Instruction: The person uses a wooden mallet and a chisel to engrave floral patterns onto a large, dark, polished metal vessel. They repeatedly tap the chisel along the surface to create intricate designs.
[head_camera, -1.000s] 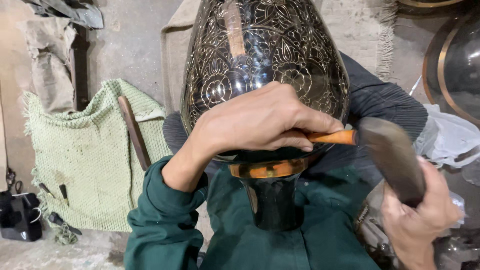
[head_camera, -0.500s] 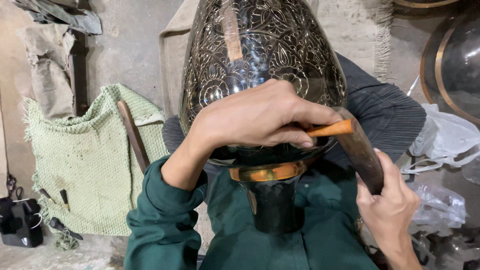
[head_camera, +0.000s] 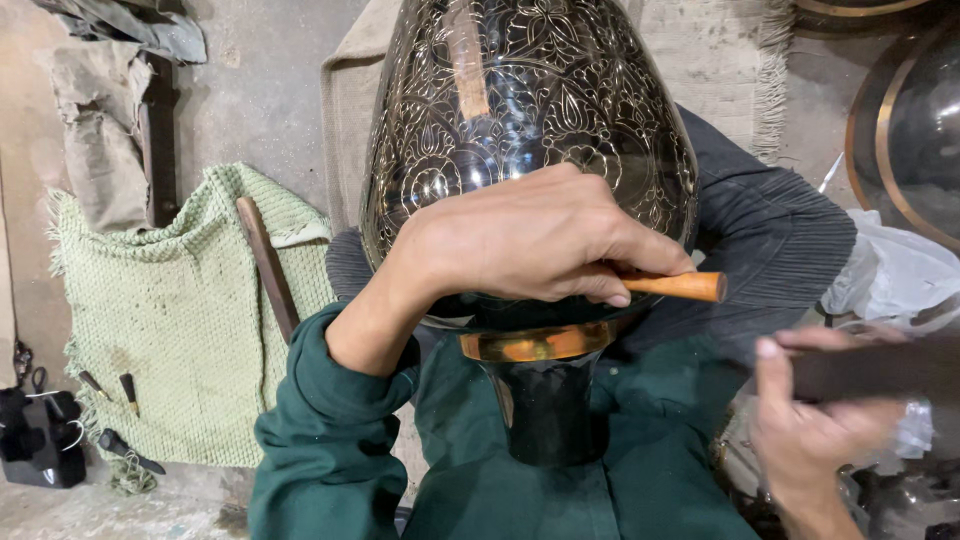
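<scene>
A big dark metal vase stands upside down in the person's lap, its rounded body rising toward the camera and its narrow black neck pointing down between the green sleeves. The surface is glossy, almost black, and covered all over with fine pale engraved flowers, leaves and scrolls. A strip of tan tape runs down the upper part. Where the body narrows there is a bright brass-coloured band, plain and shiny, and below it the neck is smooth and unpatterned.

The left hand lies across the lower front of the vase, fingers curled tight around a small tool with an orange wooden handle; the handle's end sticks out past the fingertips to the right, and the working end is hidden under the palm against the metal.

The right hand is lower down at the right edge, blurred, its fingers wrapped around a dark stick-like hammer that lies roughly level, apart from the orange handle.

On the floor to the left lies a green knitted cloth with a brown wooden stick resting on it and a few small dark tools near its lower edge. A white plastic bag sits at the right.
</scene>
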